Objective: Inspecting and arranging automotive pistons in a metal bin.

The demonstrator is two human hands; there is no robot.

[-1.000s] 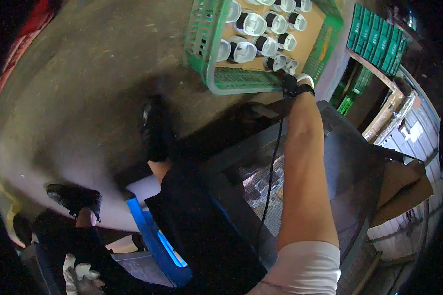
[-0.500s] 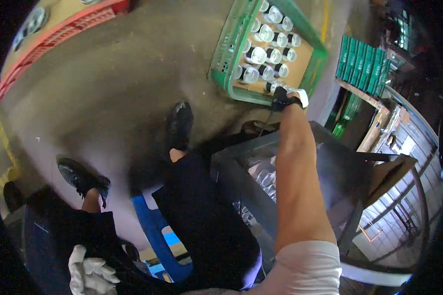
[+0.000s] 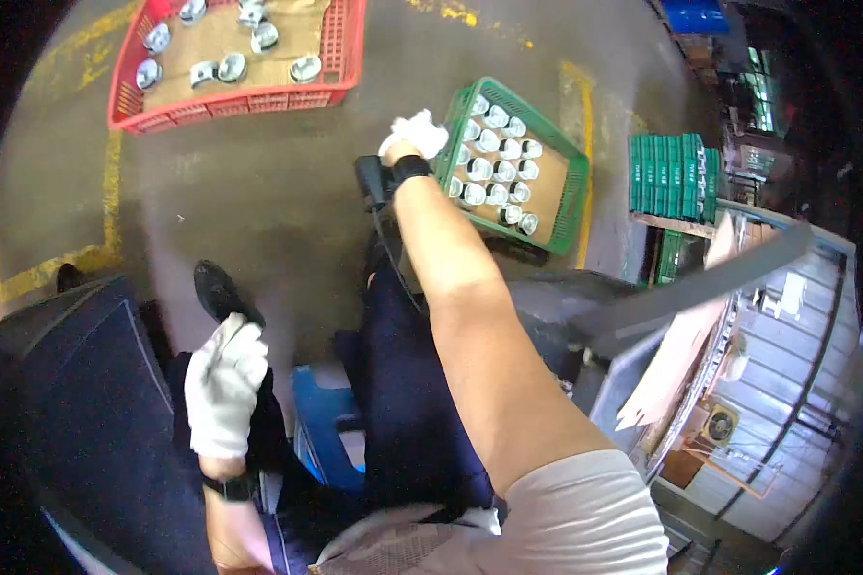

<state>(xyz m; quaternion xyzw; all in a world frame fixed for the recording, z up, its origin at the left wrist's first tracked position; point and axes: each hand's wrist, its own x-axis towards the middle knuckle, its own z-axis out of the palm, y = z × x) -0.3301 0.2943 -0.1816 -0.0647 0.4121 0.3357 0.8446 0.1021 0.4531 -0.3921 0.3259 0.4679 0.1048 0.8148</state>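
My right hand [image 3: 417,134], in a white glove, is stretched out over the floor beside the left wall of the green crate [image 3: 571,206]. Its fingers look loosely spread, with nothing visible in them. Short silver cylinders with black patches, resembling engine pistons [image 3: 478,170], stand in rows on brown board in that crate. A black device is strapped at my right wrist. Nearer my body, my left hand [image 3: 228,383], also white-gloved, hovers over my leg with its fingers half curled and no object showing.
Several similar parts [image 3: 232,67] lie spread out in a red crate [image 3: 249,100] at the far left. Stacked green crates [image 3: 666,177] stand at the right. A blue stool [image 3: 324,422] is under me; a dark bin [image 3: 77,383] stands at my left. A grey bar [image 3: 710,278] crosses at right.
My right hand has left the green crate's near corner and moved left, outside its wall. My left hand has risen and moved forward. The view has shifted, showing more of the red crate.
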